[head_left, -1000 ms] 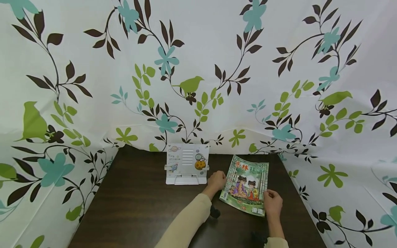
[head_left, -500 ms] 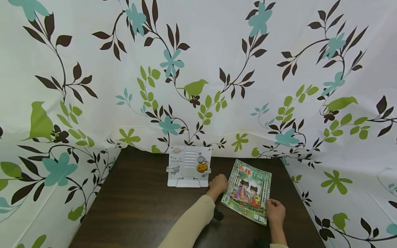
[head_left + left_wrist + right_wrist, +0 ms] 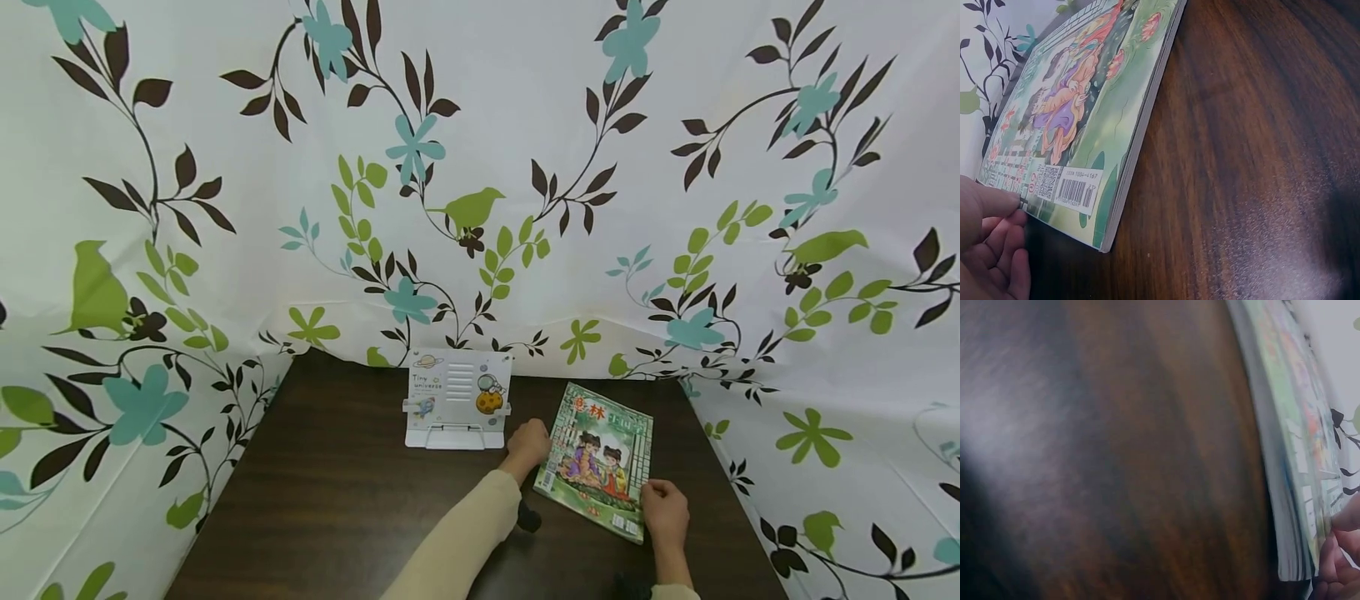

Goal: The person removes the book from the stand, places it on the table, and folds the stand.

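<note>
Left hand [image 3: 528,443] and right hand [image 3: 665,512], fingers curled, pinch opposite side edges of the magazine [image 3: 595,463], on or just above the dark table [image 3: 337,500]; probably light, flexible and slick-covered, it is best gripped through all its pages.

The magazine [image 3: 588,492] is paper, its printed cover smooth with a soft sheen and its page edges [image 3: 1284,519] matt and finely layered, while the table [image 3: 352,492] beneath it shows a dark wood grain, smooth and glossy enough to throw back a pale patch of light. Left of the magazine, the stand [image 3: 455,379] has a smooth, hard-looking printed panel, plastic or painted metal being impossible to tell. The sleeve [image 3: 457,537] reaching toward the magazine is matt, soft cloth, and the sheet [image 3: 525,117] behind it looks smooth and mostly matt, lightly creased.
</note>
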A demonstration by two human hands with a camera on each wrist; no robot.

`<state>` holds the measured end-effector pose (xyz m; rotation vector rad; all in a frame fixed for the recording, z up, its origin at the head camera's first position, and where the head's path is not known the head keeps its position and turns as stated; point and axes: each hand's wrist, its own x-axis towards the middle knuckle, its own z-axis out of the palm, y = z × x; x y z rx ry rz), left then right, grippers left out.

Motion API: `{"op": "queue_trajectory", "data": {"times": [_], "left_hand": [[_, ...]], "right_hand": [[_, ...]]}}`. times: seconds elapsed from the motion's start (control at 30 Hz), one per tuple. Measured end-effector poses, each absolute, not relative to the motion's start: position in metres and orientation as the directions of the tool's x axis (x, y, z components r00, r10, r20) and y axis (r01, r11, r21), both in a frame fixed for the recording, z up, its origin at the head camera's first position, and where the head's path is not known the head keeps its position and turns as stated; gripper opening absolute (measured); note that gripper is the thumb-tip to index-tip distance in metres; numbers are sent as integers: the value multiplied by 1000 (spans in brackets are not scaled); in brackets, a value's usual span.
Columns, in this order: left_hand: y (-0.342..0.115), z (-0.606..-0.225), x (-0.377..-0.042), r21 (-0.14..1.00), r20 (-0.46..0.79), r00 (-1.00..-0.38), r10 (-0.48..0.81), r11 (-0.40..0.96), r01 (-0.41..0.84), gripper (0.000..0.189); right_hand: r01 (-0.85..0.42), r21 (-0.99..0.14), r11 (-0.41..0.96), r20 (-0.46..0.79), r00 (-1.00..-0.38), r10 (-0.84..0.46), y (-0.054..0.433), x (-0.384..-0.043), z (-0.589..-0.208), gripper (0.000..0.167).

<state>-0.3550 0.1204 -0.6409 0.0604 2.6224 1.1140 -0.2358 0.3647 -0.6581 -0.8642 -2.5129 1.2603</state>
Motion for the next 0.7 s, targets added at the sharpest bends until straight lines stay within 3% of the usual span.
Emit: {"op": "queue_trajectory", "data": {"times": [0.17, 0.53, 0.7], "left_hand": [[123, -640, -351, 704, -212, -969, 123, 707, -65, 62], [124, -647, -356, 683, -226, -963, 146, 729, -49, 58], [125, -655, -362, 696, -249, -953, 175, 716, -50, 38]], "right_hand": [[418, -744, 522, -48, -812, 582, 367, -237, -660, 39], [419, -754, 506, -56, -809, 586, 364, -234, -660, 38], [411, -752, 516, -48, -814, 578, 365, -235, -659, 36]]}}
